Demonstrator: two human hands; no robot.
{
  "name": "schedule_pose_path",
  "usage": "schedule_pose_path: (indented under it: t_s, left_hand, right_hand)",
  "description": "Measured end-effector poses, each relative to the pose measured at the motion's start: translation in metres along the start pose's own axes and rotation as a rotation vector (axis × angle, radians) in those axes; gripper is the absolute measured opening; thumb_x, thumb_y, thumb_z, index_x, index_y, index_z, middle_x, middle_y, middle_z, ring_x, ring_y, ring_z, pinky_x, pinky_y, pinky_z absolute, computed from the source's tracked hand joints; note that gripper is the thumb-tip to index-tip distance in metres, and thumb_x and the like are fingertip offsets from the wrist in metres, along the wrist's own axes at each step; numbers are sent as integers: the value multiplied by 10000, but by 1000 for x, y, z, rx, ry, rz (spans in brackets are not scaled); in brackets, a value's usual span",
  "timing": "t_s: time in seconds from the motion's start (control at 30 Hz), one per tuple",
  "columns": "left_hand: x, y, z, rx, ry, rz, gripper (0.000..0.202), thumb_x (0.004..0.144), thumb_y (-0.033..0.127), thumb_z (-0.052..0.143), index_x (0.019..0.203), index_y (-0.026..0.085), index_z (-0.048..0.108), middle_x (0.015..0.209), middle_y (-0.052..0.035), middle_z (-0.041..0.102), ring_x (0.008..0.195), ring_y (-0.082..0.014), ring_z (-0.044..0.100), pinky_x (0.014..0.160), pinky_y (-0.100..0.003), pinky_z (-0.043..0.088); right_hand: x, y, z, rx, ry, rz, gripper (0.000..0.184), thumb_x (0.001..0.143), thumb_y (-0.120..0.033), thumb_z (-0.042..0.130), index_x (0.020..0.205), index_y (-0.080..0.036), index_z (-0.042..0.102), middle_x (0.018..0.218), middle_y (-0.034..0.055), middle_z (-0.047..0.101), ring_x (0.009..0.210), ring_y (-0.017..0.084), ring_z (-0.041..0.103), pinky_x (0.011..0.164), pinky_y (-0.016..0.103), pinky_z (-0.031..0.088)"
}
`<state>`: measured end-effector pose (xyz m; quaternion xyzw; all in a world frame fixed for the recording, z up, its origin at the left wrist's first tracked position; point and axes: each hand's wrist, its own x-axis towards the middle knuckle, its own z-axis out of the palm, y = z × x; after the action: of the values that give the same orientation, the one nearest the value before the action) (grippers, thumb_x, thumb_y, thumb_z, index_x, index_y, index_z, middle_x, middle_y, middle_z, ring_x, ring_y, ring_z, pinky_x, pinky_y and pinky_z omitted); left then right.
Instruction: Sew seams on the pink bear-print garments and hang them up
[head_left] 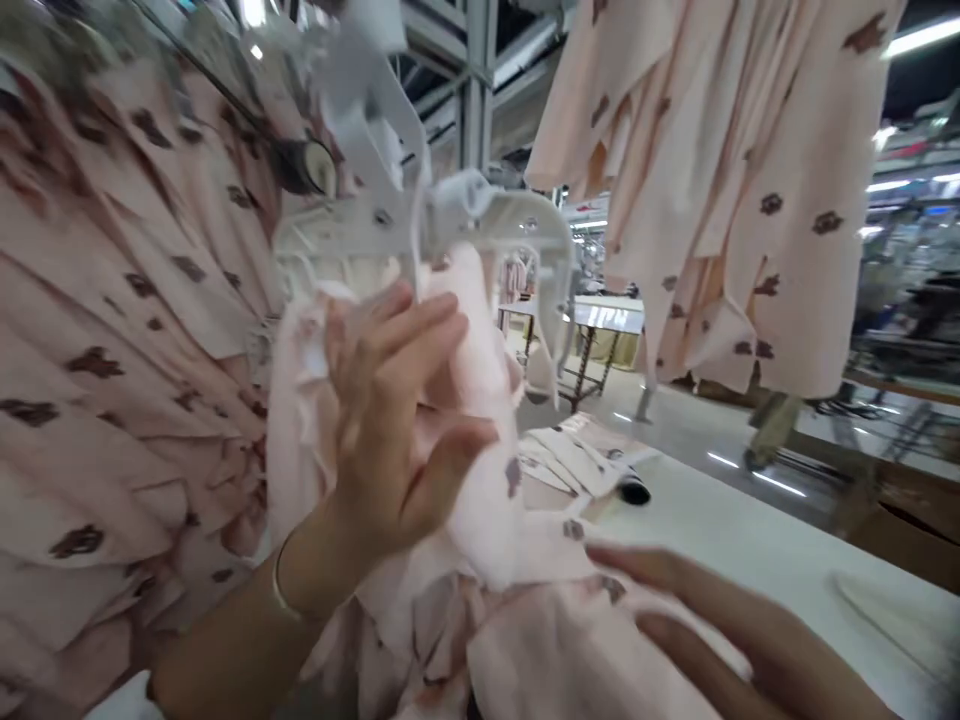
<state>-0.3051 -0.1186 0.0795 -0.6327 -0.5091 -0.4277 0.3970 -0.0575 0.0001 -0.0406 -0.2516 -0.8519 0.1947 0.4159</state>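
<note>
Hand (397,430) on soft, crumpled pink fabric (480,400)

Hanging printed garments (757,190), perhaps shirts

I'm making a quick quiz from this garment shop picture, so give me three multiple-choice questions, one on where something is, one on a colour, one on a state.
1. Where is the white plastic clip hanger?
A. Just above the left hand
B. Flat on the table
C. On the floor

2. What colour is the fabric bundle that the left hand grips?
A. Dark blue
B. Pale pink with dark brown motifs
C. Plain green

3. How is the right hand?
A. Closed round the hanger
B. Fingers spread, resting on the cloth low down by the white table
C. Holding scissors

Answers: 1 A, the hanger hangs up over the fingers. 2 B, pink cloth shows brown marks. 3 B, the fingers lie spread on the fabric.
</note>
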Motion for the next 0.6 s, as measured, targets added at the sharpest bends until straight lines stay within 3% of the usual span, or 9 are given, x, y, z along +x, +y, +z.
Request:
schedule_pose_path:
  t_s: [0.03, 0.07, 0.1, 0.17, 0.23, 0.37, 0.4, 0.5, 0.6]
  left_hand:
    - [10, -16, -1, 9, 134, 50, 512, 926, 494, 386, 1350, 209, 365, 1357, -117, 445, 1283, -279, 393, 1073, -499, 321]
    - [18, -30, -2, -3, 210, 81, 509, 920, 482, 421, 1333, 187, 388, 1317, -128, 471, 1247, -265, 426, 1051, -462, 351]
    - [24, -42, -2, 0, 213, 93, 505, 918, 476, 434, 1324, 178, 400, 1292, -133, 484, 1223, -252, 442, 1033, -435, 368]
    - [28, -54, -1, 36, 172, 58, 446, 924, 459, 430, 1275, 185, 452, 1269, -130, 495, 1196, -247, 456, 1016, -422, 366]
    - [25, -53, -1, 68, 118, 34, 431, 922, 485, 411, 1234, 197, 485, 1273, -127, 497, 1196, -264, 451, 1017, -446, 341]
    - [16, -36, -6, 53, 52, 83, 723, 792, 664, 498, 1310, 167, 414, 1238, -147, 518, 1202, -327, 425, 1036, -515, 276]
    - [16, -34, -7, 40, 52, 85, 682, 778, 612, 562, 1285, 172, 442, 1176, -131, 552, 1157, -316, 459, 1017, -503, 299]
    - [21, -42, -12, -172, 101, -27, 231, 802, 290, 605, 1016, 205, 585, 899, -33, 608, 876, -198, 564, 811, -347, 441]
    - [25, -63, -12, -542, 257, -262, 115, 801, 226, 580, 913, 206, 601, 828, 2, 614, 749, -141, 570, 656, -257, 464]
  right_hand:
    - [37, -18, 3, 172, -146, 77, 355, 814, -505, 577, 1112, -329, 660, 1103, 42, 679, 1001, 248, 642, 818, 356, 551]
    - [70, -34, 7, 433, -200, 189, 397, 792, -507, 606, 1123, -292, 652, 1115, 60, 672, 1029, 249, 625, 828, 358, 539]
    - [98, -46, 12, 708, -198, 298, 416, 750, -494, 660, 1095, -260, 656, 1125, 71, 663, 1037, 251, 614, 831, 357, 526]
    - [139, -59, 26, 855, -174, 340, 389, 760, -532, 620, 1034, -258, 642, 1116, 52, 659, 994, 210, 620, 782, 314, 521]
    - [163, -64, 39, 913, -175, 348, 374, 747, -562, 589, 944, -248, 640, 1031, 46, 679, 887, 196, 639, 703, 305, 521]
    - [174, -83, 47, 990, -242, 322, 424, 699, -628, 584, 825, -230, 654, 813, 49, 693, 761, 219, 641, 624, 332, 514]
    - [172, -89, 46, 1000, -246, 306, 418, 680, -621, 611, 819, -230, 656, 794, 45, 691, 766, 221, 640, 628, 330, 513]
    - [166, -101, 40, 1008, -193, 261, 352, 611, -516, 712, 798, -226, 645, 770, 21, 679, 764, 204, 636, 643, 304, 502]
    - [168, -104, 32, 951, -67, 214, 280, 614, -415, 744, 742, -202, 616, 684, -3, 647, 687, 168, 621, 633, 279, 488]
